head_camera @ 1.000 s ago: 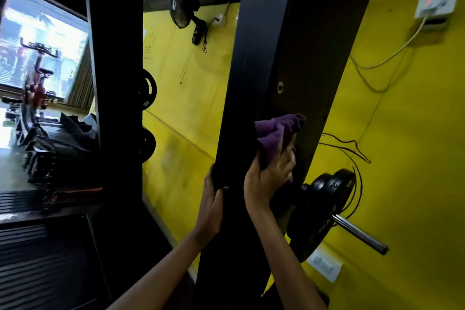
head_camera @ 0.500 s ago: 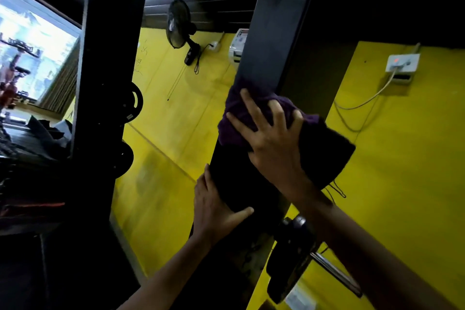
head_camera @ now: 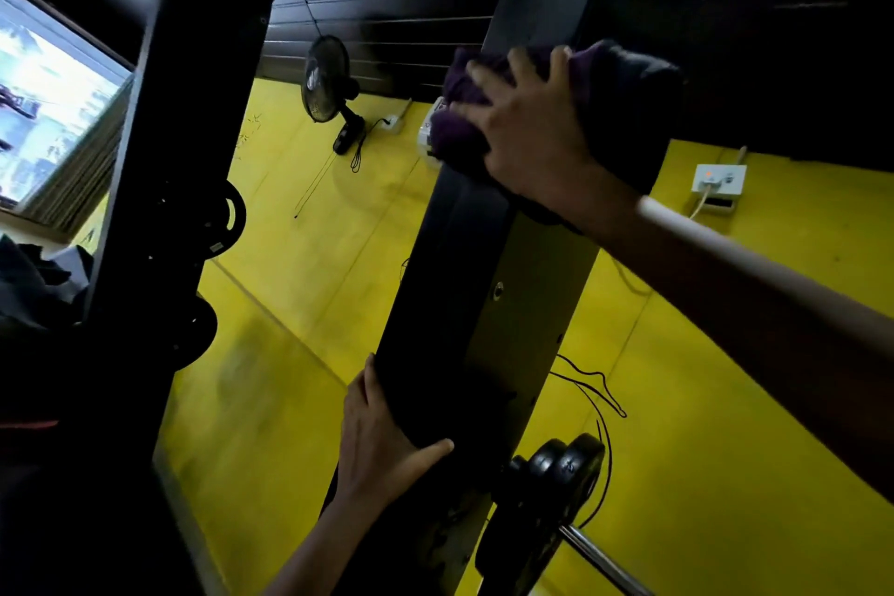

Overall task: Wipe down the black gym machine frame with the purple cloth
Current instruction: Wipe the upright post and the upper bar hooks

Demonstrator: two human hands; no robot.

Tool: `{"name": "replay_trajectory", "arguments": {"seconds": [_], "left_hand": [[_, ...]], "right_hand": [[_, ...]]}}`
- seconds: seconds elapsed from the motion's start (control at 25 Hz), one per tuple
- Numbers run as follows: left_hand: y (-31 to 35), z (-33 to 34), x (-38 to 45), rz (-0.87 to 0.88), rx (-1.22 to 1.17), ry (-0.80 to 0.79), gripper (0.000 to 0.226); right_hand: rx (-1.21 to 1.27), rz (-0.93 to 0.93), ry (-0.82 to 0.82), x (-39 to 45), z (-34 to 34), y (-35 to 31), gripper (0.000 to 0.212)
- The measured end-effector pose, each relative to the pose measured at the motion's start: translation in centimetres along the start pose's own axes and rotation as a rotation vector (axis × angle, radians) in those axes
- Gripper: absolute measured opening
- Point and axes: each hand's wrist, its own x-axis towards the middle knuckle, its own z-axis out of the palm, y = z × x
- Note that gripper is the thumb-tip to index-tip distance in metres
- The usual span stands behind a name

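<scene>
The black gym machine frame's upright post (head_camera: 488,305) rises through the middle of the view, with a bolt hole on its side face. High on this post my right hand (head_camera: 532,121) presses the purple cloth (head_camera: 459,131) flat against it, fingers spread over the cloth, which wraps around the post's right edge. Lower down, my left hand (head_camera: 377,436) holds the post's left edge, thumb across the front face and fingers behind it.
A second black upright (head_camera: 159,189) with weight plates (head_camera: 222,213) stands at left. Behind is a yellow wall (head_camera: 725,402) with a mounted fan (head_camera: 324,87), a socket (head_camera: 718,179) and loose cables. Black plates on a chrome bar (head_camera: 556,474) jut out at lower right.
My right hand has slid the purple cloth upward along the post, from mid-height to near its top. The view has tilted up. My left hand keeps its hold lower on the post.
</scene>
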Motion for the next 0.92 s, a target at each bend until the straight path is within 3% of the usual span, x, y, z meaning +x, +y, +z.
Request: {"name": "replay_trajectory", "arguments": {"seconds": [0.16, 0.4, 0.92], "left_hand": [[0.3, -0.1, -0.1, 0.001, -0.033, 0.0, 0.136], [0.2, -0.1, 0.1, 0.024, -0.055, 0.022, 0.133], [-0.1, 0.4, -0.5, 0.001, -0.002, 0.077, 0.131]], "right_hand": [[-0.011, -0.348, -0.071, -3.7, 1.4, -2.5, 0.055], [-0.036, -0.067, 0.001, -1.1, 0.7, -0.4, 0.054], [0.053, -0.205, 0.048, -7.9, 4.7, -9.3, 0.049]]}}
